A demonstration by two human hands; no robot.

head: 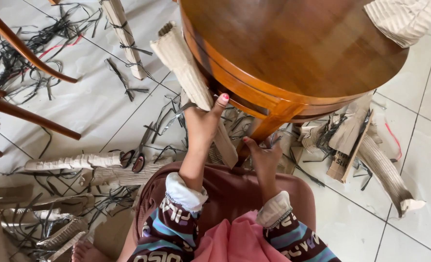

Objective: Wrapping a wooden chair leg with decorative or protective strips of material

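Evidently mid-unwrapping: the round wooden table (293, 43) already shows a bare, polished top, with one loose piece of corrugated cardboard (403, 17) lying on its far edge.

Left hand (202, 122): closed round a strip of corrugated cardboard wrap (184, 63) that rises along the table's rim, thumb pressed against its outer face. The strip's lower end runs down behind the hand toward the table leg (269, 125).

Right hand (263, 156): low, by the foot of that leg, fingers curled inward. Whether it grips anything I cannot tell; the fingertips are turned away and lost among scraps.

Done, by my judgement: most wrapping is off. Stripped cardboard sleeves (387, 172) and cut black strapping (41, 39) litter the tiled floor (419, 145). Scissors (134, 157) lie on the floor just left of the person's knee, untouched. Left: the strip in hand, and possibly more round the leg.

Hard to make out: the table's other legs are hidden under the top. Curved wooden rails (26, 53) at the left are cut off by the frame, likely chairs. A second wrapped leg-like piece (123, 36) lies on the floor beyond.
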